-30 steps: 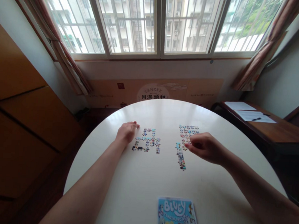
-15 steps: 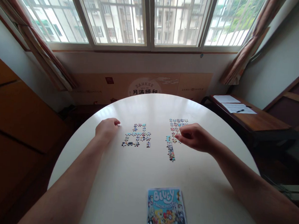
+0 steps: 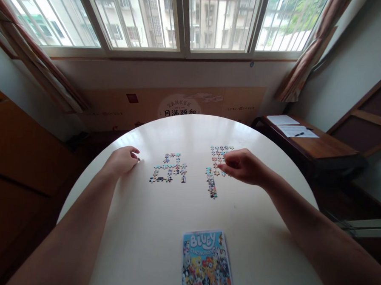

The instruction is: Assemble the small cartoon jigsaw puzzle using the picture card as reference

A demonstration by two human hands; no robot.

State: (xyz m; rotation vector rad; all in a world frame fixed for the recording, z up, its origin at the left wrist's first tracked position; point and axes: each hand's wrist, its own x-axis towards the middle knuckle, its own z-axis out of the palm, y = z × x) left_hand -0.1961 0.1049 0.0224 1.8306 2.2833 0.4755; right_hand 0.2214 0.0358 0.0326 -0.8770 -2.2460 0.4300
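My left hand (image 3: 122,160) is over the left part of the white round table, its fingers closed on a small puzzle piece (image 3: 139,159) at the fingertips. To its right lies a partly joined group of jigsaw pieces (image 3: 175,169) with gaps in it. My right hand (image 3: 240,165) is curled in a pinch at the right-hand group of pieces (image 3: 216,151), covering part of it. Whatever its fingers hold, if anything, is hidden. A joined strip of pieces (image 3: 212,187) runs from that group towards me.
On the near part of the white table (image 3: 147,234) lies a Bluey picture sheet (image 3: 207,262). A wooden side table (image 3: 308,148) with papers (image 3: 296,130) and a pen stands at the right. Beyond the table are a printed panel (image 3: 211,103) and barred windows.
My left hand has drawn away to the left from the left group, the piece still at its fingertips. My right hand stays by the right group. The whole view has shifted slightly.
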